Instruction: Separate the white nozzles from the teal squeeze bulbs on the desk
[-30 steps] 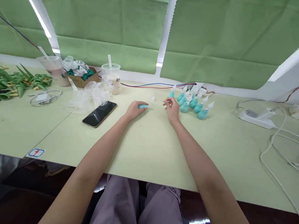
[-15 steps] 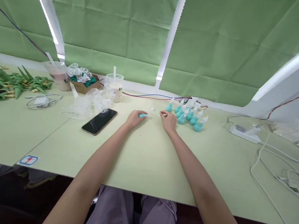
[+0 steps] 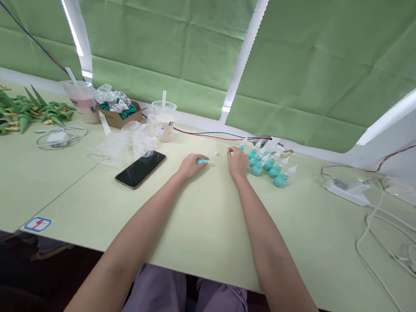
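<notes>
The lone small teal plastic bulb is matched in colour by the clustered round teal plastic bulbs, which are topped with pointed whitish plastic tips. The flat pale yellow-green tabletop is marked with a rectangular white sticker, bordered in blue and printed in red. Plain green creased blinds, a glossy black rectangular phone and mauve fabric trousers are also seen.

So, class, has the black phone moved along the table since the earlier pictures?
No. The phone lies in the same spot, just right of the table seam; only the camera view has shifted.
</notes>
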Tool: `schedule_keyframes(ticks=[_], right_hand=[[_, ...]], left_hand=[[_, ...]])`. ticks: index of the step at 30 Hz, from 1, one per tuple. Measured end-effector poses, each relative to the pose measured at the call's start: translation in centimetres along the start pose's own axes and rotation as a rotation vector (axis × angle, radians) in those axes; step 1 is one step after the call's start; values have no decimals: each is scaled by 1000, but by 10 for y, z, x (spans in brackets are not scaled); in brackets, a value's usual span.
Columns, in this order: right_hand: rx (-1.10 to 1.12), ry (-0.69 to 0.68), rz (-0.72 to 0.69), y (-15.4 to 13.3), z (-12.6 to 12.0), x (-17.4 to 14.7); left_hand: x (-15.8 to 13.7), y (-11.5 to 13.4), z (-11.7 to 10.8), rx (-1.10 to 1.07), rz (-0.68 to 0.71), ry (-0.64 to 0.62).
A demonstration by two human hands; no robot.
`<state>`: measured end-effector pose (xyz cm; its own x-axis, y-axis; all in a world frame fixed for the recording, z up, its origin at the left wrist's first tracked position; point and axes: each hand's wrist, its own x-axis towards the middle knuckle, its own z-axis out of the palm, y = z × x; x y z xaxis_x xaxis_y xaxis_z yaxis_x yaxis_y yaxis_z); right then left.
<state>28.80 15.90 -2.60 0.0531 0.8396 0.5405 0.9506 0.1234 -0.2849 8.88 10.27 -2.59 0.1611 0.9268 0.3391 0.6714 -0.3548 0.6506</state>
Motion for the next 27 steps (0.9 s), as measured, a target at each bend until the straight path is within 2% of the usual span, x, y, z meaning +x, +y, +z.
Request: schedule_keyframes(ticks=[9, 15, 20, 24, 27], right_hand=[[-107, -63, 14, 4, 14, -1], [-82, -114, 70, 9, 20, 5], [34, -131, 105, 11, 17, 5], [192, 4, 64, 5, 5, -2], [422, 65, -4, -7, -2, -6]], left_hand=[[0, 2, -1, -4, -18, -1], [2, 1, 1, -46, -28, 33], [4, 1, 1, -79, -38, 92], [2, 2, 0, -96, -25, 122], [2, 2, 1, -97, 2, 155]])
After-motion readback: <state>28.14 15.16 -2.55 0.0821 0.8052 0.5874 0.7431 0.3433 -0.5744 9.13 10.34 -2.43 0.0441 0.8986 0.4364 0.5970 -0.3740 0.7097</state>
